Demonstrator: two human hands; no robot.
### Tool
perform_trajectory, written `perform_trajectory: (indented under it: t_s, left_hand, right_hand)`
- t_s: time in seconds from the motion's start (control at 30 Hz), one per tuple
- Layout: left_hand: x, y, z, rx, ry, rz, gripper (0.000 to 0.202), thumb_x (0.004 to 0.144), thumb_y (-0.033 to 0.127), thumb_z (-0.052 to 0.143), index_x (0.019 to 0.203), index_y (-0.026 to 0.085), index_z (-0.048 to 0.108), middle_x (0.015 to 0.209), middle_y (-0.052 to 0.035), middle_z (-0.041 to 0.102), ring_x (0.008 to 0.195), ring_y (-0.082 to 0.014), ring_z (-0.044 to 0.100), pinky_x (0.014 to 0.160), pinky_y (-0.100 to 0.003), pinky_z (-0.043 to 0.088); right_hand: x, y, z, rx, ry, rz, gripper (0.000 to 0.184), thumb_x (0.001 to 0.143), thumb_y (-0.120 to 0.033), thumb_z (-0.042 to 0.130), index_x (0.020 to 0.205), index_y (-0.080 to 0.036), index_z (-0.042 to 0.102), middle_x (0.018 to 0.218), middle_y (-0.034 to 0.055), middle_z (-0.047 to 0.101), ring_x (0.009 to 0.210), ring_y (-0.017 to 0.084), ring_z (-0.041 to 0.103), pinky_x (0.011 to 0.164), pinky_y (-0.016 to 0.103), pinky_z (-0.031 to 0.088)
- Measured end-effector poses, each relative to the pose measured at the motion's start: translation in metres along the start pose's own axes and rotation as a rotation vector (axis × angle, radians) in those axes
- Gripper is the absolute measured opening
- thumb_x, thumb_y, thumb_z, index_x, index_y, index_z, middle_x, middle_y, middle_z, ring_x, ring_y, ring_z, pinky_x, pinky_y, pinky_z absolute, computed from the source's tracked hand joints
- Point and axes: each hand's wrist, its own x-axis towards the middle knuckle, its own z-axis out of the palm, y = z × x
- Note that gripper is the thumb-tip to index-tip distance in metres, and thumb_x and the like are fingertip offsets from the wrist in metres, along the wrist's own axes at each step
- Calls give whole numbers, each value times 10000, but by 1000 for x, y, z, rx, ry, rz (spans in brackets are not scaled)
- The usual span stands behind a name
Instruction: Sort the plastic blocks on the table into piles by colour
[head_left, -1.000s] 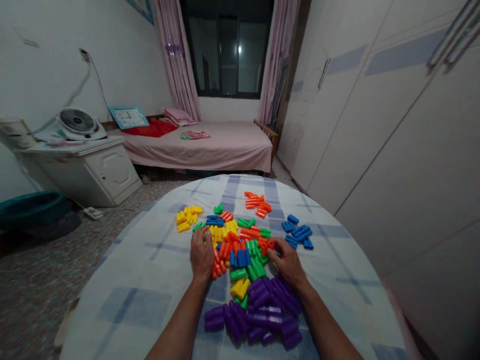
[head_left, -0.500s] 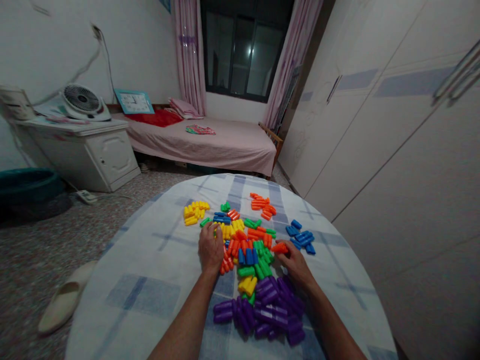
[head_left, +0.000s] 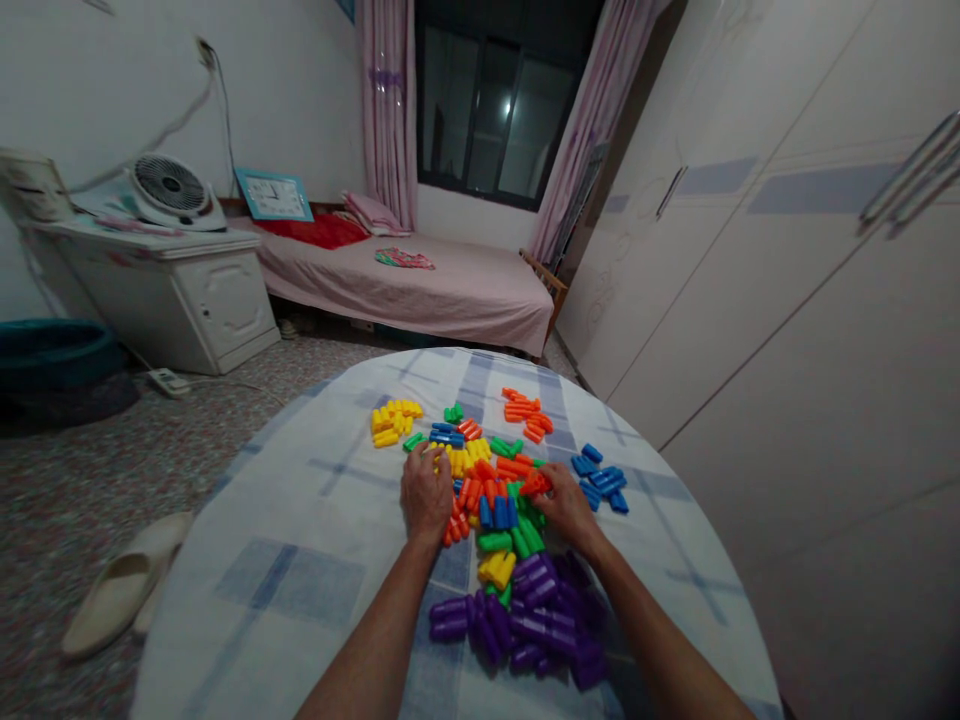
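- We see our left hand (head_left: 426, 495) resting on the colored plastic blocks (head_left: 495, 515), just beside yellow blocks (head_left: 461, 460).
- Our right hand (head_left: 568, 508) touches orange blocks (head_left: 534, 484).
- Purple blocks (head_left: 517, 625) lie near us on the cloth-covered desk (head_left: 262, 590).

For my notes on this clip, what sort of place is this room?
Probably a bedroom in a home: a narrow bed with a pink cover stands below a curtained window, and tall wardrobe doors run along the right side.

No readable text; clock (head_left: 274, 196) numerals too small.
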Motion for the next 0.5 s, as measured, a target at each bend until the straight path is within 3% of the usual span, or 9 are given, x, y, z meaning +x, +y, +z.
perform_trajectory:
  t_s: [0.1,0.23,0.37,0.5]
  left_hand:
    - [0,1,0,-17,10,-4,319,885,309,382,991,167,648,1199,-114,545,1141,-246,505,988,-403,414]
    - [0,1,1,-17,16,-4,316,881,304,384,993,168,646,1190,-114,547,1121,-250,517,975,-413,421]
    - [0,2,0,-9,12,-8,318,883,312,385,991,170,648,1194,-114,548,1124,-250,515,973,-413,423]
    - [0,2,-1,-1,-4,-14,326,887,322,382,992,168,649,1198,-119,546,1135,-247,510,981,-412,419]
  right_hand:
    - [-4,4,-5,4,54,-4,150,683,-207,543,807,-194,627,883,44,557,815,188,555,726,311,458]
    - [5,11,-19,73,130,-51,171,687,-213,525,813,-192,640,859,47,576,825,200,555,758,338,455]
    - [45,14,-27,24,189,-12,198,652,-184,538,816,-187,648,869,47,600,874,205,551,801,338,444]
    - [97,20,-22,0,211,44,148,635,-183,573,762,-167,648,758,28,593,757,178,557,732,312,457]
